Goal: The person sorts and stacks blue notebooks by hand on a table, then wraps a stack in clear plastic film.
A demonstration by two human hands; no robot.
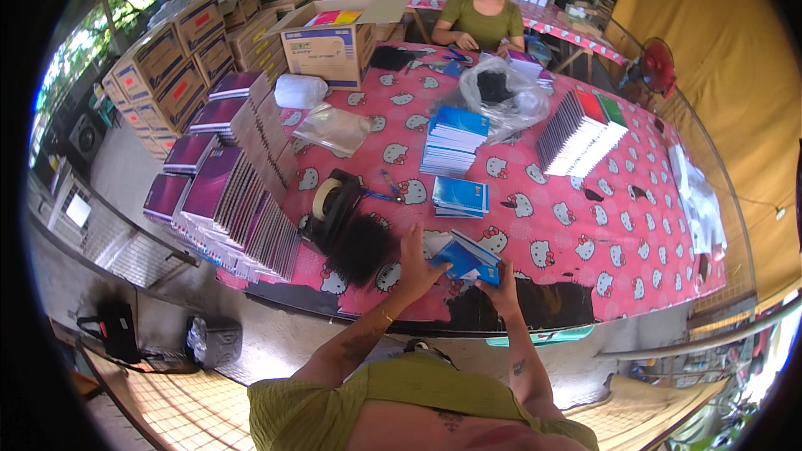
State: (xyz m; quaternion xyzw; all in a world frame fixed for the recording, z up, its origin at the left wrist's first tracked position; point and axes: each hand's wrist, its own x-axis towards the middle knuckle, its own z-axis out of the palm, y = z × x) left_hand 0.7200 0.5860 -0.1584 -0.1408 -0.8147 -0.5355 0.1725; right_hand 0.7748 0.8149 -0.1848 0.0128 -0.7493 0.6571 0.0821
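Note:
Close to the table's front edge, my right hand (499,286) grips a few thin blue notebooks (464,260) by their near right side. They are tilted and slightly fanned. My left hand (414,266) is at their left side, fingers stretched out and apart, with the thumb at the covers. Just beyond lies a short stack of blue notebooks (461,196), and behind it a taller blue stack (455,138). Left of my left hand are a dark bristly bundle (363,249) and a black tape dispenser (324,205) with a tape roll. Blue-handled pliers (386,190) lie nearby.
Tall stacks of purple spiral notebooks (230,192) fill the table's left side. More spiral notebooks (576,138) stand right, beside a clear plastic bag (501,100). An open carton (326,50) stands far left. A co-worker (480,17) sits across the pink table (585,217).

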